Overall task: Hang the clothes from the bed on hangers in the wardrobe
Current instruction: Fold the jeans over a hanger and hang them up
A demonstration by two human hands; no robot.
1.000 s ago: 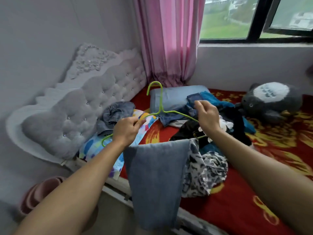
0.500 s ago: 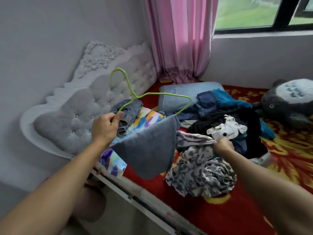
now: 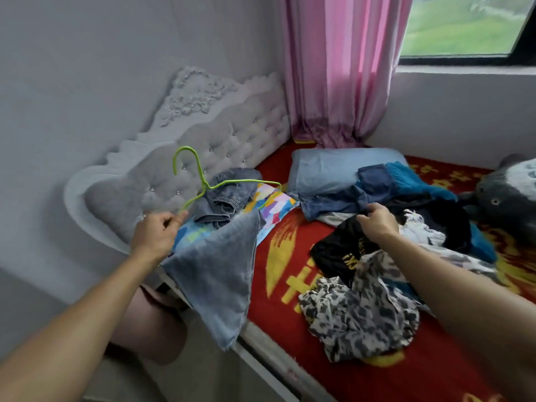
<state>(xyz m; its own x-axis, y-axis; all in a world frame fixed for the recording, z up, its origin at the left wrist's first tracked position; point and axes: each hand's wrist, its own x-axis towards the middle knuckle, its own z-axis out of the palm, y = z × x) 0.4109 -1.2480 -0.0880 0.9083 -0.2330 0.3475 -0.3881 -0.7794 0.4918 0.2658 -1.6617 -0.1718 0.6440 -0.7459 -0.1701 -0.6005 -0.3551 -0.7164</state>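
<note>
On the bed (image 3: 290, 227), the pile of clothes (image 3: 406, 213) is soft and limp, likely to sag unless gathered at a collar or waistband. The grey-blue denim garment (image 3: 214, 274), probably heavier and stiffer, drapes over the bar of 1 green wire hanger (image 3: 206, 189) beside the bed's edge and could slide along the thin wire. The left hand (image 3: 156, 236) pinches the hanger's arm, and the right hand (image 3: 377, 221) bunches the light black printed garment (image 3: 339, 250) atop the pile

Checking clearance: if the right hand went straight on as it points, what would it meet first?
Likely the blue denim garment just beyond the right hand, before the pillow; depth is unclear.
</note>
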